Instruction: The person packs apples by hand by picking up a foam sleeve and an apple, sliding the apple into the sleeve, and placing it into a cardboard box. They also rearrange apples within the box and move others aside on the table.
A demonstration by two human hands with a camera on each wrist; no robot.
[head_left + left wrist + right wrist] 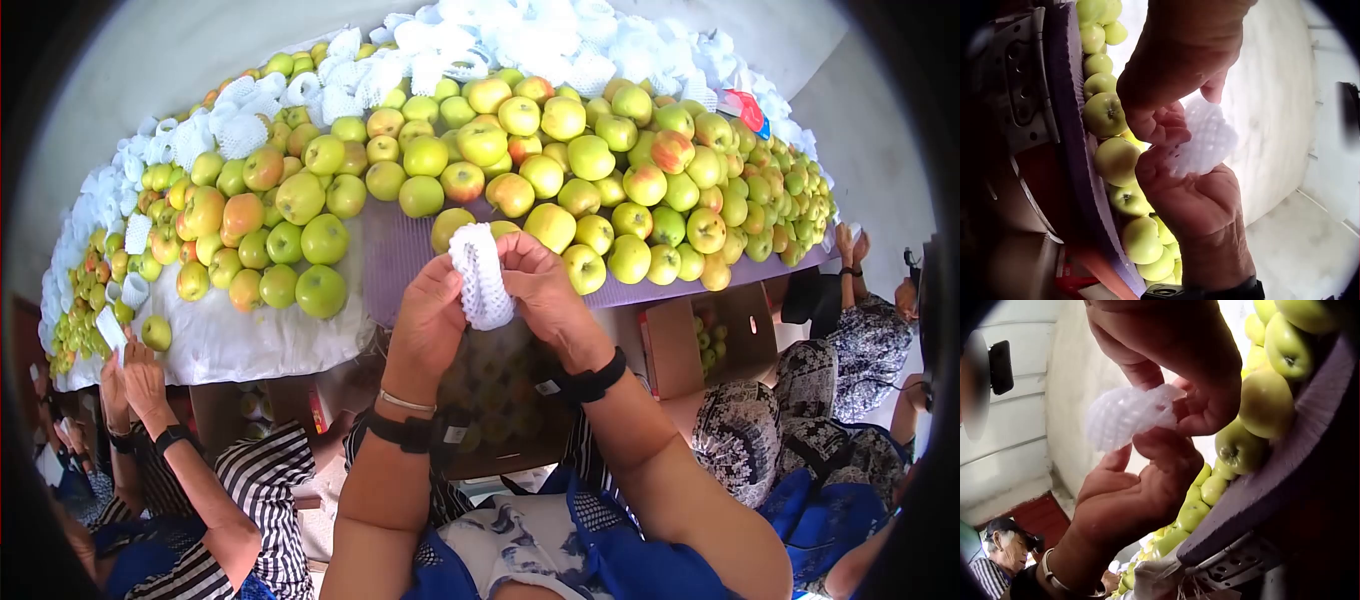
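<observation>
Both hands hold a white foam net sleeve (482, 275) upright in front of the apples at the table's near edge. My left hand (432, 305) pinches its left side, and my right hand (548, 290) pinches the opposite side. From the left wrist, the sleeve (1202, 137) looks flattened between my left hand (1179, 56) above and my right hand (1194, 200) below. In the right wrist view the same sleeve (1127, 417) hangs between thumbs and fingertips, my right hand (1179, 350) on top and my left (1138, 487) underneath.
Green and reddish apples (590, 157) are heaped along the purple table mat (395, 250). White foam nets (500, 30) lie piled behind them. Below the edge stand cardboard boxes (672, 345). Another person's hands (145, 380) work at the left; more people sit at the right.
</observation>
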